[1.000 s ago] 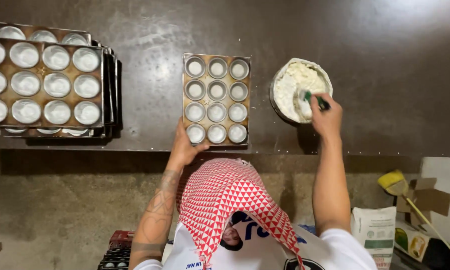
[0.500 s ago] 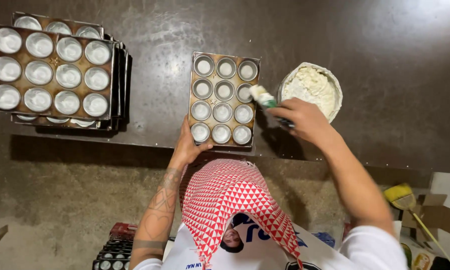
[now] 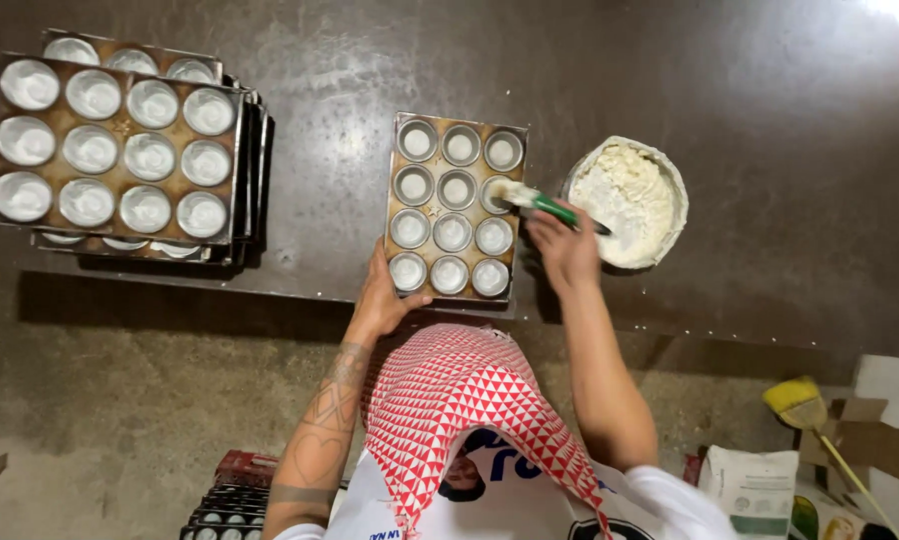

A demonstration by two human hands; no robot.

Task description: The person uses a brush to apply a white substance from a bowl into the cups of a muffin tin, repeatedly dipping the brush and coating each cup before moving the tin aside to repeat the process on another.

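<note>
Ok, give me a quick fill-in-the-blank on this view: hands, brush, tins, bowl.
1. The right hand holds a brush with a ____ handle.
2. The left hand rests on the near edge of the muffin tin, which has ____ cups.
3. The bowl of white paste sits to the ____ of that tin.
4. The stack of tins lies on the table's ____ side.

Missing words: green; twelve; right; left
</note>
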